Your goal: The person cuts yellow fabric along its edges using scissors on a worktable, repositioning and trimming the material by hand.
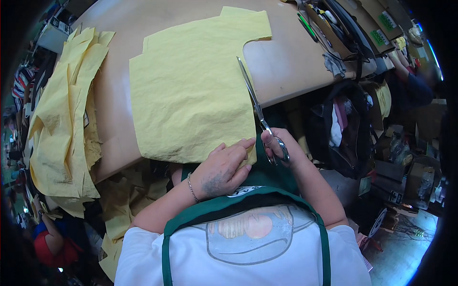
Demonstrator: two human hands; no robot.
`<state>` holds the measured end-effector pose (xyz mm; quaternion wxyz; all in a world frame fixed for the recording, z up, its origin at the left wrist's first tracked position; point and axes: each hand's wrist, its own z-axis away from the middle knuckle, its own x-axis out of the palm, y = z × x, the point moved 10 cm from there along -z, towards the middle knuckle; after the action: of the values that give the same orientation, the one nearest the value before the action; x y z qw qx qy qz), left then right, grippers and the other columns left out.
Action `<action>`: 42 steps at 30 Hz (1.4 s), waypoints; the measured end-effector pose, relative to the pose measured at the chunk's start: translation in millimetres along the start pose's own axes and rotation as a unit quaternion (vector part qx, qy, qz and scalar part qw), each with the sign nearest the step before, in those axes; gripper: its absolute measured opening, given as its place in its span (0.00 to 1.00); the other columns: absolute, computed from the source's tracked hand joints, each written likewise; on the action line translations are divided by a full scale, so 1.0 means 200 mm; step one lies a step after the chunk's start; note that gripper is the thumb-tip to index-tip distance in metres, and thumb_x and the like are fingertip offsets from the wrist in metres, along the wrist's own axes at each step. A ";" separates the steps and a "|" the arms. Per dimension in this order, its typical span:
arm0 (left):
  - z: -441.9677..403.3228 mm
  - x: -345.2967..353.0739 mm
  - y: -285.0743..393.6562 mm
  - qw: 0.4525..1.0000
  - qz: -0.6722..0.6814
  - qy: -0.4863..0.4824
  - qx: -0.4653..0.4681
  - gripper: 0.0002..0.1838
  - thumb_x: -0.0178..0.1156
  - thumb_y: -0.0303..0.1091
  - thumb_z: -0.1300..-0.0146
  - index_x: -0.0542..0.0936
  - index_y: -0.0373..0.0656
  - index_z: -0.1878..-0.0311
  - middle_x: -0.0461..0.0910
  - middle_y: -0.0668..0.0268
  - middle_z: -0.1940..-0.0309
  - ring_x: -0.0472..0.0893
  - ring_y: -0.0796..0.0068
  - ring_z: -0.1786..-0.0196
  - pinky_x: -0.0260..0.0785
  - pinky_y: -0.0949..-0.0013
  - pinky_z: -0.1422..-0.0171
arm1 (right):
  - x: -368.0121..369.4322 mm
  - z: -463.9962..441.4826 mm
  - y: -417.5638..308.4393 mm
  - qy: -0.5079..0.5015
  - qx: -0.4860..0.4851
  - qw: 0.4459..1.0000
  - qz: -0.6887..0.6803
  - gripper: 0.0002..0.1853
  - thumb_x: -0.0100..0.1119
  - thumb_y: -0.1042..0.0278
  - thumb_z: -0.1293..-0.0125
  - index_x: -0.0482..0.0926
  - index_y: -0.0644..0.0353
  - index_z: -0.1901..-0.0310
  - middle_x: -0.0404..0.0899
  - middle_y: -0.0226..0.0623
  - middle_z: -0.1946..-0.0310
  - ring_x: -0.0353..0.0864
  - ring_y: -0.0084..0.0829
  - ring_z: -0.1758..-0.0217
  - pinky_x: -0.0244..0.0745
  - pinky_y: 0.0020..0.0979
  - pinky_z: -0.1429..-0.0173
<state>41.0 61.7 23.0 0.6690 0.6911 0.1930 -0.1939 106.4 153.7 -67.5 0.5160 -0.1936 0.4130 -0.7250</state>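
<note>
A large yellow sheet (191,90), creased like cloth or heavy paper, lies with a curved notch cut at its upper right. My left hand (222,167) is closed on its lower right corner, where the edge is bunched between thumb and fingers. Metal scissors (255,102) are in my right hand (279,143), thumb and fingers at the handle loops. Their blades point away from me along the sheet's right edge and look closed or nearly so. Whether they touch the sheet, I cannot tell.
A stack of yellow sheets (67,119) hangs over the left side of the table (117,138). A box with pens and tools (329,28) and a grey rag (335,64) sit at the far right. Below stands an open black bag (348,128). Other people work at both sides.
</note>
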 end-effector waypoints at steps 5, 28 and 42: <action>0.01 -0.01 0.00 1.000 0.005 0.005 -0.003 0.09 0.52 0.29 0.47 0.64 0.36 0.67 0.66 0.52 0.47 0.66 0.57 0.69 0.60 0.62 0.59 | -0.01 0.03 -0.01 0.019 0.002 1.000 0.008 0.35 0.49 0.25 0.57 0.66 0.59 0.81 0.66 0.28 0.90 0.67 0.19 0.87 0.63 0.22 0.83; 0.01 -0.32 -0.13 0.993 -0.014 0.107 -0.040 0.24 0.53 0.36 0.44 0.65 0.38 0.44 0.73 0.59 0.57 0.72 0.63 0.56 0.59 0.69 0.45 | -0.02 0.06 0.01 0.031 0.027 0.998 0.049 0.34 0.49 0.28 0.53 0.67 0.59 0.82 0.66 0.28 0.90 0.67 0.20 0.87 0.62 0.23 0.83; 0.25 -0.56 -0.56 0.858 -0.414 0.086 -0.291 0.39 0.45 0.65 0.49 0.54 0.56 0.36 0.45 0.63 0.33 0.44 0.55 0.32 0.43 0.37 0.39 | -0.06 -0.06 -0.12 -0.055 0.000 0.993 0.106 0.30 0.54 0.33 0.52 0.65 0.57 0.84 0.63 0.25 0.91 0.63 0.17 0.88 0.58 0.20 0.84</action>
<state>-113.0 13.9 -14.4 0.6786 0.3348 0.5656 -0.3279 88.5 173.1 -54.4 0.6115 -0.1888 0.4024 -0.6546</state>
